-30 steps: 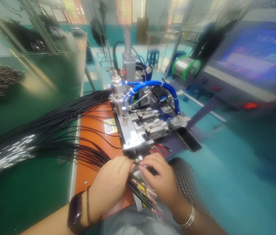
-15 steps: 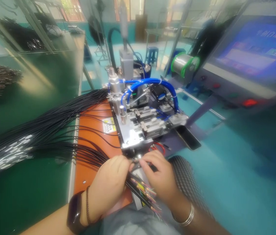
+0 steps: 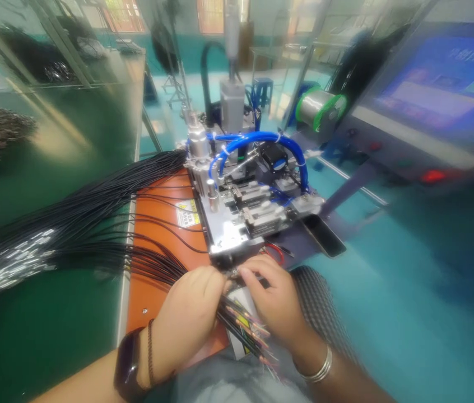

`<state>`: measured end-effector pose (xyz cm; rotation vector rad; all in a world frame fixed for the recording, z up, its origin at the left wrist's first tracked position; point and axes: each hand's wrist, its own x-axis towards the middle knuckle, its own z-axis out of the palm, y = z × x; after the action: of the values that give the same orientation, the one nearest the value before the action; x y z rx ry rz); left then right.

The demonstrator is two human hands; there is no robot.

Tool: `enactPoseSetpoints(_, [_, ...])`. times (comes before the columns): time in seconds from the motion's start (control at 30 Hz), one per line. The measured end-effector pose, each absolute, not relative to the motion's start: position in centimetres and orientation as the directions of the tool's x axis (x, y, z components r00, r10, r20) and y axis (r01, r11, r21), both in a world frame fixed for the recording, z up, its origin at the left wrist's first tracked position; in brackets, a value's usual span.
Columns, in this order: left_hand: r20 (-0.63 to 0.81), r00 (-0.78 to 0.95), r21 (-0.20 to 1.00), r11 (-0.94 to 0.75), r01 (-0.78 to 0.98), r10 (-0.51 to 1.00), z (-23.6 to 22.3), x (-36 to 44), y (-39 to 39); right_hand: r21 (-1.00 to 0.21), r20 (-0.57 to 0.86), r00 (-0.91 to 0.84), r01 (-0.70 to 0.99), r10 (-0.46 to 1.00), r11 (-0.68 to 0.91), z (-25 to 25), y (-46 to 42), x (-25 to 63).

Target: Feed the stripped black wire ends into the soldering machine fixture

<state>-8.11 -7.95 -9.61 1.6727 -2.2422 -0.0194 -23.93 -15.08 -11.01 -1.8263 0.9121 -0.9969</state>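
Left hand (image 3: 189, 307) clenching a bundle of black wires (image 3: 241, 327), right hand (image 3: 273, 296) pinching wires beside the front edge of a pneumatic wire-processing machine (image 3: 237, 224), orange plate (image 3: 157, 224) lying beneath

You've got teal floor (image 3: 422, 319) underfoot, a blue plastic stool (image 3: 262, 92) ahead, daylit windows (image 3: 209, 15) above a teal-banded wall (image 3: 190, 56).

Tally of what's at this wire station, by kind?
Hands: 2 (left hand, right hand)
Held wire bundles: 1 (held wire bundle)
Wire spools: 1 (wire spool)
Display screens: 1 (display screen)
Phones: 1 (phone)
Stools: 1 (blue stool)
Total: 7
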Motion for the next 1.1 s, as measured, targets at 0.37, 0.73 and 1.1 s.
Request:
enactPoseSetpoints(0.37, [0.283, -0.256, 0.242, 0.327, -0.914, -0.924, -9.63, -8.08, -7.78, -0.969, 0.136, 0.454, -0.123, -0.880, -0.213, -11.06, -14.71, -23.40])
enactPoseSetpoints(0.73, [0.283, -0.259, 0.209, 0.323, -0.923, -0.923, -9.35, -8.28, -8.10, -0.978, 0.093, 0.403, -0.136, -0.910, -0.160, -11.53, -15.48, -23.85])
enactPoseSetpoints(1.1, [0.244, -0.281, 0.161, 0.324, -0.932, -0.928, -9.49, -8.26, -7.87, -0.938, 0.127, 0.425, -0.242, -0.896, -0.248, -11.06, -14.98, -23.17])
